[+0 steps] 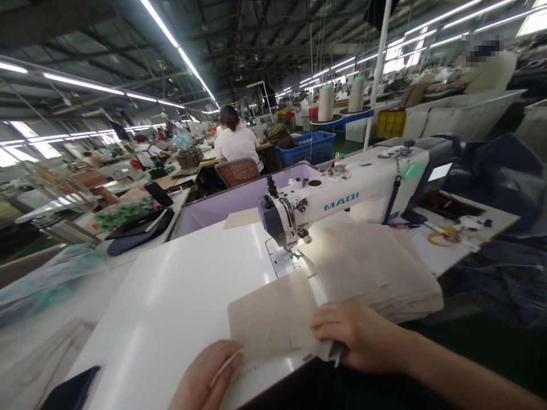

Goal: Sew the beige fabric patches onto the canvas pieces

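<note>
A beige fabric piece (271,310) lies on the white table in front of the sewing machine (342,193). My left hand (213,373) pinches its near left edge. My right hand (359,336) is closed on its near right edge, with a dark, metallic object (337,352) partly showing under the fingers; what it is I cannot make out. Just right of the needle area, a stack of beige fabric pieces (376,267) rests under the machine arm. The machine's lamp lights the needle plate (288,261), and the fabric in my hands lies on the near side of it.
Behind the table is a purple-lined bin (222,205). A dark phone (72,390) lies at the lower left. Orange-handled scissors (442,236) are at the right. Thread cones (326,103) stand behind the machine. A person in white (237,142) sits farther back.
</note>
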A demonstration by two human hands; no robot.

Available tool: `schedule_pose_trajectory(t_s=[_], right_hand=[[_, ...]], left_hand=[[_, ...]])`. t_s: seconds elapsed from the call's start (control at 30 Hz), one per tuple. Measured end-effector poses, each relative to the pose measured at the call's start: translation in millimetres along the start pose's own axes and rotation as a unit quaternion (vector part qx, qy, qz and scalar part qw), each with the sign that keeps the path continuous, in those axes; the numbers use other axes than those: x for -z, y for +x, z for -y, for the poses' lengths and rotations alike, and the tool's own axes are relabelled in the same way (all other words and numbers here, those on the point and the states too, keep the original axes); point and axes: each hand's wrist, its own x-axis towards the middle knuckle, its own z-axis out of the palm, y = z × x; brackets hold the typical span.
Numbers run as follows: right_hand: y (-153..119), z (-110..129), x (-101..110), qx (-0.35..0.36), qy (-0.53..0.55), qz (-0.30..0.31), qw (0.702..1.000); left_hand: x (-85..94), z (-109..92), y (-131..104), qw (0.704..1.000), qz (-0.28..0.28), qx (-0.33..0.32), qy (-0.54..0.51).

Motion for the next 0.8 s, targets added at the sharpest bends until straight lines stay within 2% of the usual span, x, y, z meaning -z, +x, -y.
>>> schedule_pose_trajectory(t_s=[0.07, 0.13, 0.17, 0.27, 0.37, 0.43, 0.6, 0.8], right_hand=[[16, 0, 2, -0.108, 0.057, -0.051, 0.991], [33, -1, 1, -0.233, 0.089, -0.11, 0.962], [41, -3, -1, -0.271, 0.098, -0.147, 0.946], [53, -8, -15, -0.317, 0.114, -0.244, 0.909], [50, -11, -28, -0.293, 0.178, -0.297, 0.891], [45, -10, -32, -0.272, 0.192, -0.285, 0.899], [46, -3, -25, -0.242, 0.12, -0.187, 0.945], [58, -4, -20, -0.245, 0.094, -0.151, 0.953]], left_hand=[[-3.8, -4, 14, 0.995, 0.001, 0.089, -0.034], [-6.8, -5, 30, 0.988, -0.004, 0.148, -0.043], [-7.9, -4, 38, 0.985, -0.007, 0.169, -0.04], [-9.4, 0, 51, 0.978, -0.007, 0.208, -0.013], [-10.4, 1, 50, 0.975, -0.006, 0.22, -0.005], [-11.2, -1, 46, 0.974, -0.014, 0.224, -0.009], [-14.4, -11, 42, 0.966, -0.018, 0.258, 0.028], [-21.7, -15, 41, 0.953, -0.053, 0.288, 0.075]])
